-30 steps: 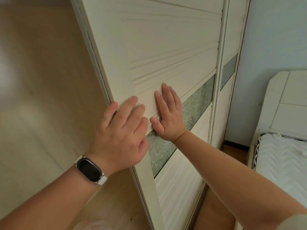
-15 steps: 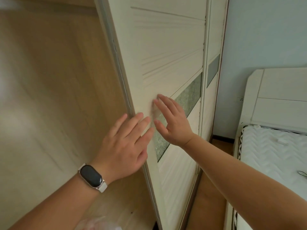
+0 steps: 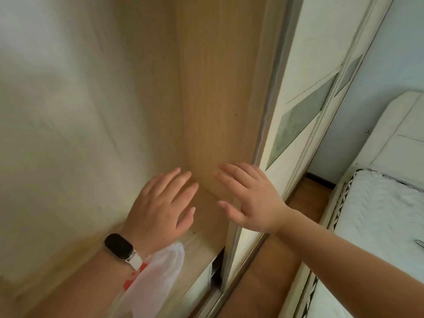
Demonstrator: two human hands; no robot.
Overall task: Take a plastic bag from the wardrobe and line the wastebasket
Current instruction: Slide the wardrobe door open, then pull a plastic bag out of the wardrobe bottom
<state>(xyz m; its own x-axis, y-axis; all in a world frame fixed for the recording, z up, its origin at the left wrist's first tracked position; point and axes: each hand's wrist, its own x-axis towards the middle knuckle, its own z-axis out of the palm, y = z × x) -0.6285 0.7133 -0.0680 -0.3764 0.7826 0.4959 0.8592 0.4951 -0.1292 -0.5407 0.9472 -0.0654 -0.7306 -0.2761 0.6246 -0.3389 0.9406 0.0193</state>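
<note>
Both of a person's hands reach into a wardrobe lined with pale wood-grain panels. The left hand is released, its fingers straight and slightly spread, holding nothing and pointing toward the inner corner. The right hand, just beside it, is likewise released, fingers fanned out and empty in front of the side panel. Whether either hand's fingertips touch the wood cannot be told. A white plastic bag with red print lies crumpled on the wardrobe's bottom board, below the left fingers and partly hidden under the left wrist, which wears a dark-faced watch. Right of the right fingers stands a cream sliding door with a grey-green inset strip. Farther right, well apart from the fingers, are a wooden floor and a bed with a white quilted mattress.
</note>
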